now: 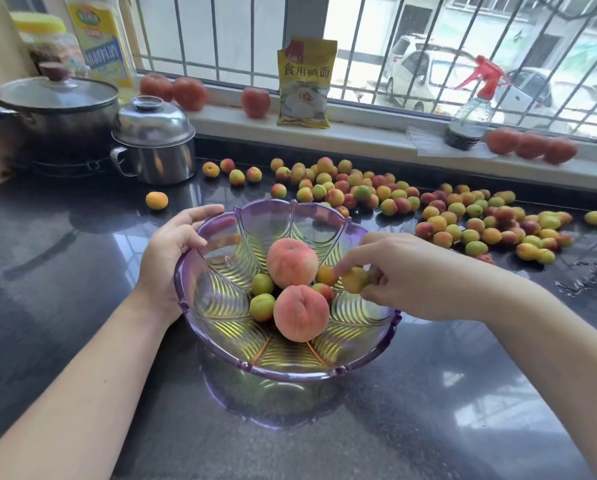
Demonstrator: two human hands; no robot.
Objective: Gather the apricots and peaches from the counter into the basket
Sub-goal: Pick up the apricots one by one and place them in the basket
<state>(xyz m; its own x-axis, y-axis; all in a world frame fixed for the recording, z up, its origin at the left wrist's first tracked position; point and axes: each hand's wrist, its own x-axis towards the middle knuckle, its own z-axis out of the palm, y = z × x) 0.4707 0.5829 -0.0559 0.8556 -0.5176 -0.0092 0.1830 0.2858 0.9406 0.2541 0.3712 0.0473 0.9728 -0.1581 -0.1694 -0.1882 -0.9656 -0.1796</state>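
Note:
A clear purple basket (221, 348) stands on the dark counter in front of me. Inside lie two peaches, one at the back (292, 262) and one nearer me (301, 317), with several small apricots (262, 307) around them. My left hand (172, 258) grips the basket's left rim, thumb inside. My right hand (404, 275) reaches over the right rim and pinches an apricot (354, 279) just above the fruit inside. Many loose apricots (359, 192) lie scattered on the counter behind and to the right of the basket (491, 223).
Two steel pots (151, 140) sit at the back left on the stove. A lone apricot (157, 200) lies near them. On the windowsill stand tomatoes (255, 102), a yellow packet (305, 84) and a spray bottle (470, 116). The counter's right side is wet.

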